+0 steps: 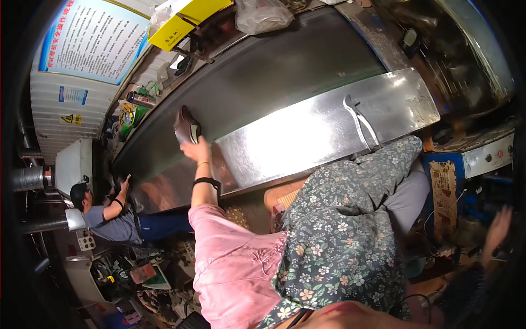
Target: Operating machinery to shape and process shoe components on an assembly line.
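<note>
My left hand [196,149], in a pink sleeve with a black wristband and a thin bracelet, reaches out to the dark conveyor belt [263,71] and grips a brown shoe [186,126] by its near end. The shoe rests on the belt at its near edge, beside a shiny metal guard plate [307,131]. My right hand [497,227] is far off at the right edge, blurred, fingers spread, holding nothing. A floral apron [339,230] covers my front.
Another person [104,211] in a cap and grey shirt sits further along the belt with a hand on its edge. A yellow box [186,22], a plastic bag [263,15] and bottles [137,101] stand beyond the belt. A control panel [487,156] is at right.
</note>
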Demonstrator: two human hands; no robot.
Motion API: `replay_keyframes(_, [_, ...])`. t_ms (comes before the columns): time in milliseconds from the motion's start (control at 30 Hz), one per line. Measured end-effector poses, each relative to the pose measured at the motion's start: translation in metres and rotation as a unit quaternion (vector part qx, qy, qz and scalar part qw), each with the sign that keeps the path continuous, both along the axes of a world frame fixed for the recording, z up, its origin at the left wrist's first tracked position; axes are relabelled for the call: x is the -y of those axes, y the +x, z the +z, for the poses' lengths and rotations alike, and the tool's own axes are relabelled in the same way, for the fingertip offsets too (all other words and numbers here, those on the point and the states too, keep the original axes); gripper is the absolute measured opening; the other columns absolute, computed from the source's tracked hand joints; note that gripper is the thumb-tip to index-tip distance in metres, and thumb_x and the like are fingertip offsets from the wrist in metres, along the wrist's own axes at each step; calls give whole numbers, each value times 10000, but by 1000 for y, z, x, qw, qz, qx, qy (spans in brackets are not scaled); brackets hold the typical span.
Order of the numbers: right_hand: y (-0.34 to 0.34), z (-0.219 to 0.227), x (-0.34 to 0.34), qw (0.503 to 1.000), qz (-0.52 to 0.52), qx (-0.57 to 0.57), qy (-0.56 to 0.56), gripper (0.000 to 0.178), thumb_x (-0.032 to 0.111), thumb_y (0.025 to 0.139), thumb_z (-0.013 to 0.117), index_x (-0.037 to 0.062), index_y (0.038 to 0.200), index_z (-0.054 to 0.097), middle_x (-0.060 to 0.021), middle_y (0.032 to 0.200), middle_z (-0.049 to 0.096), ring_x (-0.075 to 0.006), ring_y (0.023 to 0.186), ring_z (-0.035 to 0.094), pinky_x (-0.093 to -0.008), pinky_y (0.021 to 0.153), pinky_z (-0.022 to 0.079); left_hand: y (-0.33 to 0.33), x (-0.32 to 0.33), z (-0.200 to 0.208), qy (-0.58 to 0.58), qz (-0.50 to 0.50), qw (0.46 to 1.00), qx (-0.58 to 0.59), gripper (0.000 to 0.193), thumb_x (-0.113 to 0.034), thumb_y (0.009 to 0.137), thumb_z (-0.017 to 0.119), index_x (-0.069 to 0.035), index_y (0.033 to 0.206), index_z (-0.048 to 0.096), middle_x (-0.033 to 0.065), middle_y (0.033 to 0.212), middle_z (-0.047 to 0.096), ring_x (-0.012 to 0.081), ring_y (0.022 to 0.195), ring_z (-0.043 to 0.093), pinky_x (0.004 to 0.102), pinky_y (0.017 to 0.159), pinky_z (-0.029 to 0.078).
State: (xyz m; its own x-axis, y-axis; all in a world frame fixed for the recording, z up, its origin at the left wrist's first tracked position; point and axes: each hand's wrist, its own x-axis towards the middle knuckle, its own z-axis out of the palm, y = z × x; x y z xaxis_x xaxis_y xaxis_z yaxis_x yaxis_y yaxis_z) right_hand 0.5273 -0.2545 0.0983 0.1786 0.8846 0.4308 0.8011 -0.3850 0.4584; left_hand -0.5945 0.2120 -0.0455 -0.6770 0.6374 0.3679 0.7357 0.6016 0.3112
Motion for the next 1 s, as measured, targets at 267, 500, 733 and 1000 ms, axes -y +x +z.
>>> replay_keyframes(267, [-323,-249,8,880,-99,-462,52,321,279,1030,591,124,1294,687,-153,1319,669,-266,1200,642,-421,1072,490,-84,-44,18,-138,11,976,171,758,-468,877,691,143,1307,560,264,1271,622,360,1219,600,405,1042,460])
replay_keyframes(500, [-357,-267,24,795,-156,-586,-16,351,223,1050,504,64,1334,637,-169,1338,647,-296,1233,615,-398,1077,462,-3,-69,51,-53,-347,933,-85,771,-380,845,787,38,1423,494,230,1227,686,440,1119,653,410,980,518])
replay_keyframes(733, [-341,-230,-28,813,-132,-566,18,342,153,1059,465,19,1333,620,-178,1328,648,-289,1238,612,-371,1067,452,22,-59,20,-228,-207,940,146,934,-327,777,847,9,1518,389,209,1340,637,328,1207,634,371,1030,477])
replay_keyframes(1000, [-418,-73,-244,692,103,-704,122,275,93,994,634,3,1250,680,-106,1144,741,-169,1077,678,-307,953,519,207,8,61,8,-420,675,607,631,-180,842,788,47,1371,530,112,1290,637,231,1141,614,365,1024,464])
